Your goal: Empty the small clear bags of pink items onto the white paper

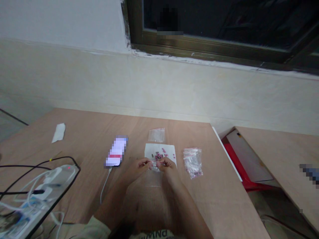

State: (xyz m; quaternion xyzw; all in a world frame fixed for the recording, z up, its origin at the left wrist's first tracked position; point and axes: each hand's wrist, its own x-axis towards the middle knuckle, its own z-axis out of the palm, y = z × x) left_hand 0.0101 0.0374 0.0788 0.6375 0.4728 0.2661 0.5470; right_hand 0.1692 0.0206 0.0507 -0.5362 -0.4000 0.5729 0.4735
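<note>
On the counter (214, 189), white paper sheet (151, 150); phone (116, 151) left of it, pink-filled zip bag (193, 162) right, loose clear bag (156, 135) beyond. At its near edge, left hand (138, 167) and right hand (166, 165) have fingers (147, 162) pinched closed on a small clear bag (155, 166). Good spot: anything dropped lands on the sheet, among the pink-and-dark pieces (159, 155).

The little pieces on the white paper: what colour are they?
The little pieces look mostly dark pink, some darker, best seen in the head view.

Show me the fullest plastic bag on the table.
The plastic bag right of the white paper, holding pink pieces; the bag beyond the paper looks empty, and the hands hold a third bag.
</note>
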